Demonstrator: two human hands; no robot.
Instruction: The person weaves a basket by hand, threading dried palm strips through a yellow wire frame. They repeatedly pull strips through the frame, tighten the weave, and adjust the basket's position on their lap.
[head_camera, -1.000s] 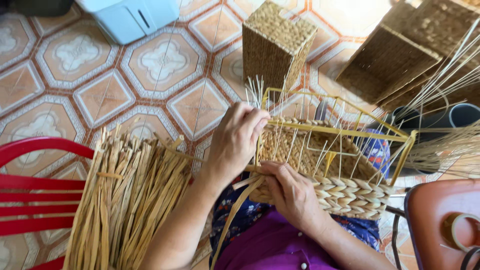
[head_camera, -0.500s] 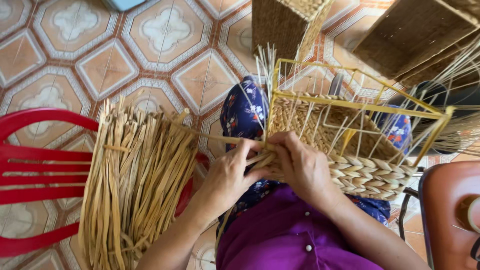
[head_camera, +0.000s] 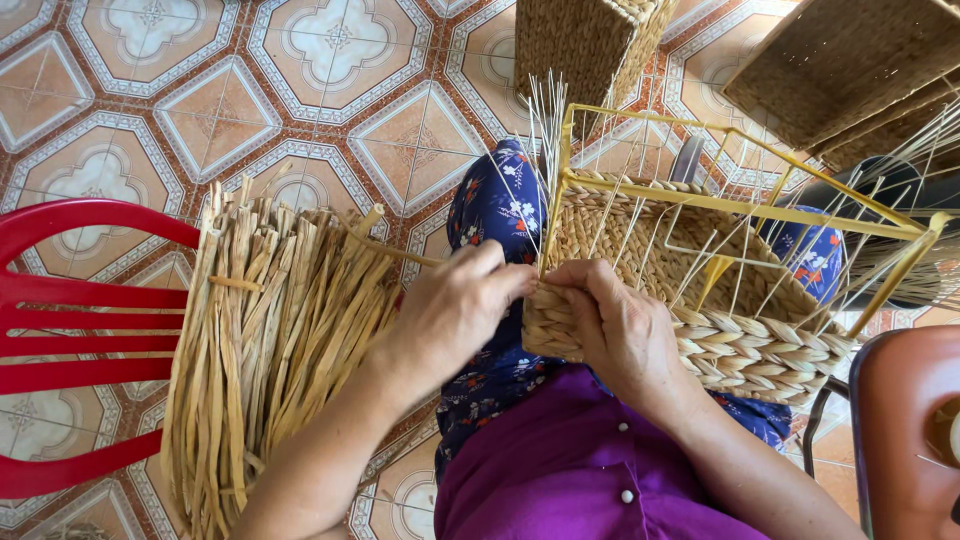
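The half-woven basket (head_camera: 700, 330) is held on the lap over a yellow wire frame (head_camera: 740, 205). Left hand (head_camera: 450, 310) and right hand (head_camera: 610, 325) are pinched closed on a straw strand at the corner. Slack grip risks loosening the braid; thin upright stakes (head_camera: 545, 130) may snap.

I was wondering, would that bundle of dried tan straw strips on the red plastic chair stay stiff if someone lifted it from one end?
Probably not. The bundle of dried tan straw strips is long, thin, loose strands that already bend and splay over the red plastic chair, so it would likely droop and shed pieces. It looks light for its bulk. No tie is visible, so pushing might scatter it.
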